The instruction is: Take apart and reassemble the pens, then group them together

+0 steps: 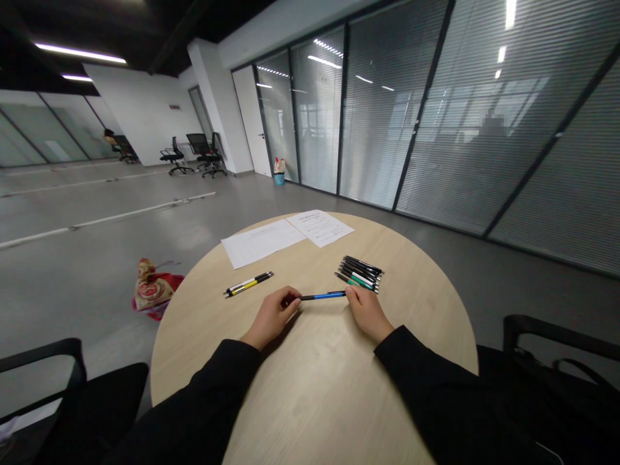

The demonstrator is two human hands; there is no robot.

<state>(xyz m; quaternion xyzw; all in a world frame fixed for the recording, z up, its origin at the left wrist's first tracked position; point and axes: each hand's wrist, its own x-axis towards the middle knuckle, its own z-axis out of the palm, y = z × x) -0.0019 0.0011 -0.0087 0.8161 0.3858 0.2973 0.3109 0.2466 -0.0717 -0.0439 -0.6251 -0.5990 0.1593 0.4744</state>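
Smooth wood, shiny plastic
Your table [310, 387] looks like smooth pale wood. Your blue pen [323, 296] is shiny plastic, the paper [261, 243] is dull, and your sleeves [426, 374] are black cloth.

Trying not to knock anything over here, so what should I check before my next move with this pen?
1. Left hand and right hand both on the blue pen: ok, one at each end.
2. Pen bundle clear of the right hand: ok, close but apart.
3. Yellow pen clear of the left hand: ok, lying apart on the table.
4. Paper sheets away from the hands: ok, toward the table's far edge.
5. Blue pen's tip retracted: cannot tell, both ends are inside the hands.
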